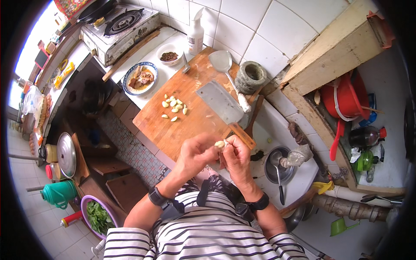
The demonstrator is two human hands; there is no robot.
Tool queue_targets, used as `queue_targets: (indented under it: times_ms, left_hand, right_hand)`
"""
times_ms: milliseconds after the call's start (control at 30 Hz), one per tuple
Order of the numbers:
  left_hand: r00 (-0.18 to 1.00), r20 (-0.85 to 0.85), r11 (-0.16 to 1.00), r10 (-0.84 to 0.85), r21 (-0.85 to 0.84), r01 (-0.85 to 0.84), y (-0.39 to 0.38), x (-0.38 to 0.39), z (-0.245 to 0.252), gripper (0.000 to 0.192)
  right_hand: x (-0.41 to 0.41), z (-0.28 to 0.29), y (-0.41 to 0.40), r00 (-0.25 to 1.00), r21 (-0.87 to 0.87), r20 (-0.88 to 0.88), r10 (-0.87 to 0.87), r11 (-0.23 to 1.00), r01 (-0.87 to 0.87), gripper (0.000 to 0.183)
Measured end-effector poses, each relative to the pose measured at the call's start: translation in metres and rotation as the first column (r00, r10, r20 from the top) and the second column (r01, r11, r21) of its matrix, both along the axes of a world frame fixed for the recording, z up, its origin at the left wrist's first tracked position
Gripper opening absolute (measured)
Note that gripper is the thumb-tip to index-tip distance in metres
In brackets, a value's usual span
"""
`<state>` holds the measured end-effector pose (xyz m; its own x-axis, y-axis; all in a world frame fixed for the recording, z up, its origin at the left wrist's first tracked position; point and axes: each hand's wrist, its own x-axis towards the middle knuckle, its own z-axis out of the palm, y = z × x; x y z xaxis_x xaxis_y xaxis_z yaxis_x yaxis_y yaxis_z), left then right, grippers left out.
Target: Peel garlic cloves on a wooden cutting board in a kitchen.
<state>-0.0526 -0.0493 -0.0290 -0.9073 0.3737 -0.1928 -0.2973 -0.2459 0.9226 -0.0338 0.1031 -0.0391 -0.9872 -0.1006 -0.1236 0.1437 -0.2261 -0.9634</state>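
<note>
A pale garlic clove sits between the fingertips of both hands, above the near edge of a wooden cutting board. My left hand has its thumb and forefinger at the clove and is slightly blurred. My right hand pinches the other side, where a whitish bit of skin shows. Several peeled garlic cloves lie loose on the board. A cleaver lies flat to their right, its wooden handle pointing at me, just beyond my right hand.
On the board's far side are a metal spatula and a stone mortar. Left of it stand a plate of meat, a white bowl and a gas stove. A sink holding a metal bowl lies right.
</note>
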Motion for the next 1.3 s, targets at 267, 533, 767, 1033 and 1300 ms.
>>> queue_targets:
  times_ms: [267, 533, 767, 1033, 1300]
  left_hand:
    - [0.871, 0.479, 0.879, -0.113, 0.457, -0.138, -0.012, -0.010, -0.019, 0.017]
    - [0.824, -0.537, 0.519, 0.182, -0.659, -0.544, -0.062, -0.048, -0.109, 0.011]
    - [0.640, -0.763, 0.287, -0.092, -0.635, -0.717, -0.061, -0.057, -0.094, 0.020]
    - [0.873, -0.454, 0.551, -0.176, -0.781, -0.295, -0.023, -0.031, -0.097, 0.017]
    - [0.843, -0.513, 0.503, -0.162, -0.778, -0.376, -0.008, -0.016, -0.115, 0.013]
  right_hand:
    - [0.001, -0.007, 0.003, 0.995, -0.188, 0.100, -0.003, 0.982, 0.022, 0.021]
    - [0.013, -0.025, 0.030, 0.986, -0.128, 0.115, -0.119, 0.983, 0.133, 0.021]
    - [0.026, -0.043, 0.049, 0.965, 0.147, 0.158, -0.209, 0.972, 0.186, 0.013]
    - [0.031, -0.069, 0.073, 0.975, 0.581, -0.070, -0.210, 0.786, 0.212, 0.006]
    - [0.024, -0.046, 0.080, 0.969, 0.712, -0.232, -0.082, 0.665, 0.227, 0.009]
